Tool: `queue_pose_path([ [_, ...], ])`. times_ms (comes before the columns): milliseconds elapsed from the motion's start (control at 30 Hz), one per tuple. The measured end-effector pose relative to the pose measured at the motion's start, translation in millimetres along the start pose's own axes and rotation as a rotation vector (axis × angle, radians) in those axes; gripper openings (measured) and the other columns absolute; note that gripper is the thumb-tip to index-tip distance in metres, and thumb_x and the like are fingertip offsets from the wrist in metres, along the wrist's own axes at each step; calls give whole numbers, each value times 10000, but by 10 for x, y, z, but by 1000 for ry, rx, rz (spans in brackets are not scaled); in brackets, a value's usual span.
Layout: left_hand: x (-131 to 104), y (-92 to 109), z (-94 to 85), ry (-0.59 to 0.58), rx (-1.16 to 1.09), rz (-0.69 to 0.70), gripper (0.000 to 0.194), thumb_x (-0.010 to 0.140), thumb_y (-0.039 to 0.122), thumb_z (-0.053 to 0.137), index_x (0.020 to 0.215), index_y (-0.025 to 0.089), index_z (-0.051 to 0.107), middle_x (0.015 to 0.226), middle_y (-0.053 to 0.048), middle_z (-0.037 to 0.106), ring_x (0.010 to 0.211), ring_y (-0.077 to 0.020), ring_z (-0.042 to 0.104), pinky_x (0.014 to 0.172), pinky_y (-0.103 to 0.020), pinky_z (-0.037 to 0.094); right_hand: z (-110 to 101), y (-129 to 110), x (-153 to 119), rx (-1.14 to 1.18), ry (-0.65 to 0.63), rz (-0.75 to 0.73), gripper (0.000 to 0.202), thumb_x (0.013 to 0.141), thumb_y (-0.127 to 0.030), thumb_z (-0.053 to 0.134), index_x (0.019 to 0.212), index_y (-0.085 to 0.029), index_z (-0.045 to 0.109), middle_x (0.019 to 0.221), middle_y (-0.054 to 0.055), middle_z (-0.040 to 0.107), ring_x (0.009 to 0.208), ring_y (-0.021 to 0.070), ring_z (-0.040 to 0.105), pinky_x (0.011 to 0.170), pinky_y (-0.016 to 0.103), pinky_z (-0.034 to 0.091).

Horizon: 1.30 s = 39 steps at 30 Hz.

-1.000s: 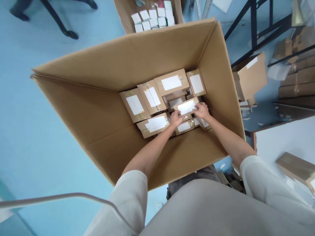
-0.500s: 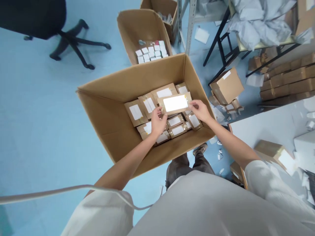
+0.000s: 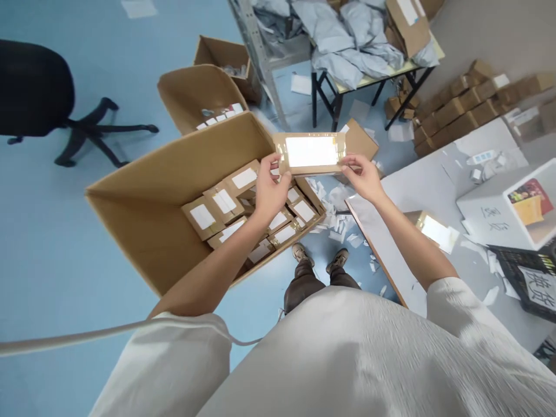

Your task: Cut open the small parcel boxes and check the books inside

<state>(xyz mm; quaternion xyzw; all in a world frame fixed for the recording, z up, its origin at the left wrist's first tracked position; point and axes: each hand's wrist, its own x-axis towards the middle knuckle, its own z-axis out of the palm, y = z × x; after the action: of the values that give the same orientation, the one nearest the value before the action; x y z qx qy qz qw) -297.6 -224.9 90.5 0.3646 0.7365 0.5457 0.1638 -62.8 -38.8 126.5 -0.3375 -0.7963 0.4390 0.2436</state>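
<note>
Between my two hands I hold a small flat cardboard box [image 3: 311,153] with a large white label and clear tape at its ends. My left hand [image 3: 273,188] grips its left end, thumb and fingers closed on it. At the right end my right hand [image 3: 361,176] pinches the edge. The held box is raised above the right rim of a large open carton [image 3: 130,231]. Inside that carton lie several labelled cardboard parcels [image 3: 202,216], packed side by side; my left hand and forearm cover part of them.
A second open carton [image 3: 186,95] with small white boxes stands behind. A black swivel chair [image 3: 35,87] is at the left. Grey mailing bags [image 3: 347,40] lie on a small table. To my right is a white tabletop [image 3: 402,223] bearing a parcel [image 3: 436,231] and a white bin [image 3: 490,211].
The held box has risen out of the large carton, toward its right rim, with both hands still on it. My view has turned to the right, showing more of the white tabletop.
</note>
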Motion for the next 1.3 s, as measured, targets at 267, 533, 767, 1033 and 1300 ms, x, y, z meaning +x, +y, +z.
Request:
queue_pose_path([
  [267, -503, 204, 1568, -335, -25, -32, 535, 906, 197, 701, 1435, 259, 653, 1448, -104, 705, 1384, -312, 659, 1220, -489, 551, -1094, 871, -835, -270, 19, 200, 330, 986, -461, 657, 1191, -243, 794, 1241, 117, 794, 1164, 327, 703, 1063, 526, 594],
  [533, -946, 161, 2487, -569, 10, -138, 551, 866, 167, 713, 1406, 260, 655, 1475, -123, 696, 1387, -331, 657, 1241, -526, 531, -1592, 1341, -1482, -641, -112, 413, 399, 1066, -435, 564, 1357, -230, 743, 1464, 201, 727, 1309, 427, 590, 1108, 600, 458],
  [767, -1017, 193, 2709, -612, 37, -149, 591, 862, 171, 734, 1437, 263, 632, 1525, -126, 669, 1371, -321, 679, 1217, -500, 556, -1810, 1380, -1606, -786, -135, 447, 443, 1099, -419, 501, 1433, -208, 703, 1419, 234, 741, 1315, 455, 552, 1153, 635, 350],
  [1033, -979, 229, 2639, -693, -30, -178, 590, 884, 213, 740, 1461, 260, 627, 1585, -141, 632, 1325, -307, 695, 1097, -466, 616, -1709, 1234, -1361, -813, -85, 419, 490, 1093, -402, 504, 1484, -168, 685, 1551, 258, 656, 1410, 494, 501, 1231, 703, 282],
  [1300, -675, -132, 1609, -438, -33, -180, 524, 877, 197, 676, 1395, 273, 669, 1476, -115, 655, 1313, -285, 691, 1048, -441, 625, -821, 618, -767, -700, -280, 190, 440, 1094, -372, 529, 1461, -222, 719, 1556, 196, 661, 1408, 453, 517, 1218, 644, 349],
])
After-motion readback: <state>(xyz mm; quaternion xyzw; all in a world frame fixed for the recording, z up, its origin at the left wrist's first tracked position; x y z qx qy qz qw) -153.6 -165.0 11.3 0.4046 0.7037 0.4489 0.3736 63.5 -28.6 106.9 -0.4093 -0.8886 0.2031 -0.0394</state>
